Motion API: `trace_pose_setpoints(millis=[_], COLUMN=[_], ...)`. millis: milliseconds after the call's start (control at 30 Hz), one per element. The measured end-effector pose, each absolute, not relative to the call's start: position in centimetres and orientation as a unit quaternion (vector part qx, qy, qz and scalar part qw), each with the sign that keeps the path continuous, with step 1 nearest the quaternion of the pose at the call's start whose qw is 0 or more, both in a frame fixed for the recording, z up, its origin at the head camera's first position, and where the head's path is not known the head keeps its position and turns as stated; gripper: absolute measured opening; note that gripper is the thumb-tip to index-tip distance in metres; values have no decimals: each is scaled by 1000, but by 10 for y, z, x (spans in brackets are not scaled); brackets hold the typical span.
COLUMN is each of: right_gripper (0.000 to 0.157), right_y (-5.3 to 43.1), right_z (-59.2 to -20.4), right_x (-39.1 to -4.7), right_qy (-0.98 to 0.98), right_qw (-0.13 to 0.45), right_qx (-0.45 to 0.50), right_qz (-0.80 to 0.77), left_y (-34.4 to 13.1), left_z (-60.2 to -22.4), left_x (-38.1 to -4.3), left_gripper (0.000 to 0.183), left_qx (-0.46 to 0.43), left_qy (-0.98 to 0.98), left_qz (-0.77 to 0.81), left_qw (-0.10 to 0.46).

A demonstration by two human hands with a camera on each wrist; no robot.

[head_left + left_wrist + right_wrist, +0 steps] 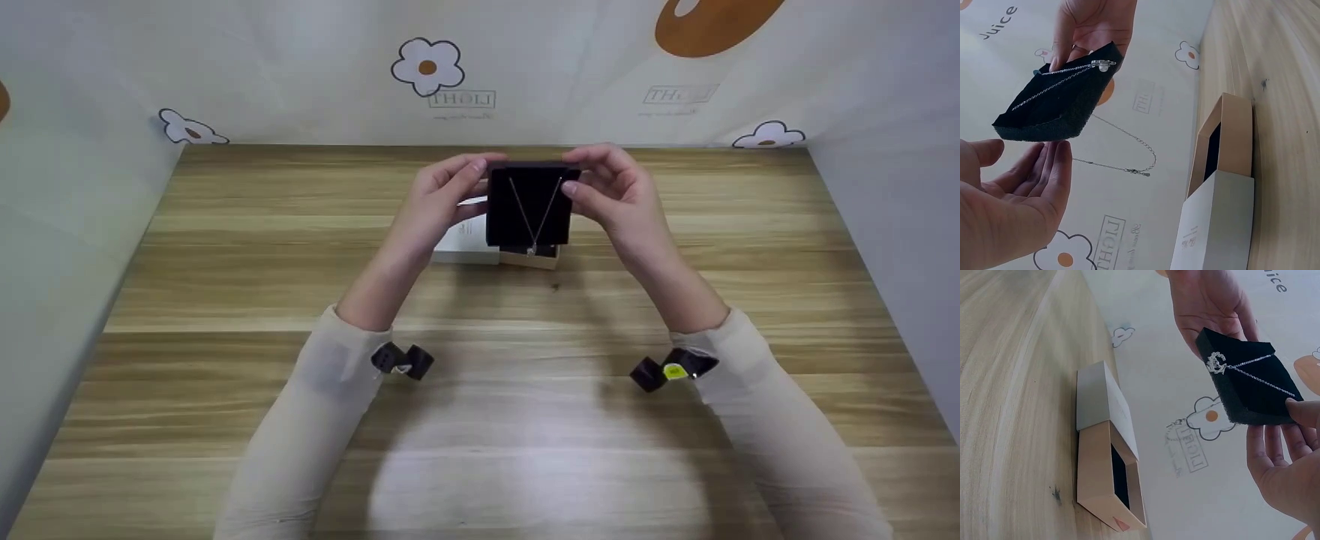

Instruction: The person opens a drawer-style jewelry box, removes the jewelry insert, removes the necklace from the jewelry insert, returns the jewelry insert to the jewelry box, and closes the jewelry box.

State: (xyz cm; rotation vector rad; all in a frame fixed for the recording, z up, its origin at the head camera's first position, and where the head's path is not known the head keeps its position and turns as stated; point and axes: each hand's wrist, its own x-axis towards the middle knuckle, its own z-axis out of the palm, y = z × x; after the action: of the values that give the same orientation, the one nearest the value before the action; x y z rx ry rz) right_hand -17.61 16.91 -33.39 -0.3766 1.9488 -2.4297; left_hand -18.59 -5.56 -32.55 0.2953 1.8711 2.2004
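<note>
A black velvety necklace pad (pixel 525 214) is held up above the table, tilted to face me. Over its front a thin silver necklace (pixel 1050 89) makes a V, with a sparkly pendant (pixel 1216 363) at the lower edge. The rest of the chain, with its clasp, hangs loose behind the pad. My right hand (pixel 619 187) pinches the pad's right side, thumb on the front and fingers behind. At the left side my left hand (pixel 442 191) has its fingers loosely bent near the edge; its thumb stands apart from the pad in the left wrist view.
Below the pad, a small drawer-style box lies on the wooden table (pixel 262 300). Its tan tray (pixel 1095 467) is partly out of the white sleeve (pixel 1199 225), with dark lining inside. A patterned pale sheet (pixel 300 75) rises behind the table.
</note>
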Motion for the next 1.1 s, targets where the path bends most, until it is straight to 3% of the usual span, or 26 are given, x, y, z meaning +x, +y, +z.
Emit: trace_pose_setpoints(millis=[1100], right_gripper=[29], right_y=[169], right_z=[-335], right_x=[-177], right_qy=[619], right_qw=[-1], right_qx=[-117], right_qz=[-777], left_y=[-50], left_z=[-332], left_x=[-179], left_gripper=[34], left_qx=[142], left_qy=[665], left_qz=[719], left_qw=[141])
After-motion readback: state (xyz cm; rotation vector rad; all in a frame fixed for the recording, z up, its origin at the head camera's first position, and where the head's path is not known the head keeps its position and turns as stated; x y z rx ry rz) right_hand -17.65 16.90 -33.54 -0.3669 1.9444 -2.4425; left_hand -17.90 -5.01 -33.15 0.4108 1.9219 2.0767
